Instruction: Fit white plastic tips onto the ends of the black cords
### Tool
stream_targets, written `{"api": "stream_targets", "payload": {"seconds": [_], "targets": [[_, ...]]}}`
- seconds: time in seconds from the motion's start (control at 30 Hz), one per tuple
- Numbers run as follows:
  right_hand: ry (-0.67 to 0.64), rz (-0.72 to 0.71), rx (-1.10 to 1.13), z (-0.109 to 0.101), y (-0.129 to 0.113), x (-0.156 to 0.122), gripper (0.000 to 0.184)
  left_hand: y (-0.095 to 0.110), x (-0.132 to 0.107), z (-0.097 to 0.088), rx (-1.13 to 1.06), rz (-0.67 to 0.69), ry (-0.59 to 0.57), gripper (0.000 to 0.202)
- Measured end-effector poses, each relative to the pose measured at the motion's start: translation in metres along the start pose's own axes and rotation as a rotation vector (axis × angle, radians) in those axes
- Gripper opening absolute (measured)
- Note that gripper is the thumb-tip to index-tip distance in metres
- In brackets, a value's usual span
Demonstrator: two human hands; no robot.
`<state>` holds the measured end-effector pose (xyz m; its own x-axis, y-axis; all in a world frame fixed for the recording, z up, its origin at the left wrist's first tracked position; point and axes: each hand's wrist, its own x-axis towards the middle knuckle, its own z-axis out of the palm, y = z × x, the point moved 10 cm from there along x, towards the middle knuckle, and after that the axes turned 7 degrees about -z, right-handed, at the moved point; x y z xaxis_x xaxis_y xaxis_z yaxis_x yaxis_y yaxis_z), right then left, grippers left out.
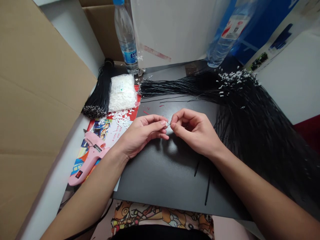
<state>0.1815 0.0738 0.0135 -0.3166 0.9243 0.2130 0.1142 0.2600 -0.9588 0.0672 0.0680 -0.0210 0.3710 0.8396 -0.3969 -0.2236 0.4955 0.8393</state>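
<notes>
Pinching, entry one: my left hand, thumb and forefinger closed on a small white connector, remaining fingers curled inward. Entry two: my right hand, thumb and forefinger closed on what looks like a thin black wire at that connector; the join is too small to make out. Both hands sit over a black board.

Stock around me: a large fanned bundle of black wires, tipped with white connectors, spreading over the board's far right; a clear bag of white connectors; loose connectors on a printed sheet; a second black bundle with metal-tipped ends; a pink glue gun on that sheet.

Risks, as I judge them: a slackened pinch could drop the tiny connector or let the wire slip free. A careless elbow could scatter the loose connectors, and a tug could drag the fanned wires, tangling them or sliding them off the board.
</notes>
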Motion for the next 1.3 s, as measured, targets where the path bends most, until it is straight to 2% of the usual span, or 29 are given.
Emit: {"api": "stream_targets", "payload": {"seconds": [0.57,0.83,1.3], "targets": [[0.009,-0.049,-0.114,-0.002,-0.005,-0.003,0.012,-0.001,0.000,0.000,-0.023,-0.004,-0.012,0.010],[-0.019,-0.157,-0.274,-0.001,-0.019,-0.004,0.007,0.002,-0.001,-0.001,0.031,0.026,0.004,0.012],[-0.023,-0.121,-0.361,-0.001,-0.015,-0.005,0.007,0.007,-0.001,0.000,0.112,0.104,0.004,0.016]]}}
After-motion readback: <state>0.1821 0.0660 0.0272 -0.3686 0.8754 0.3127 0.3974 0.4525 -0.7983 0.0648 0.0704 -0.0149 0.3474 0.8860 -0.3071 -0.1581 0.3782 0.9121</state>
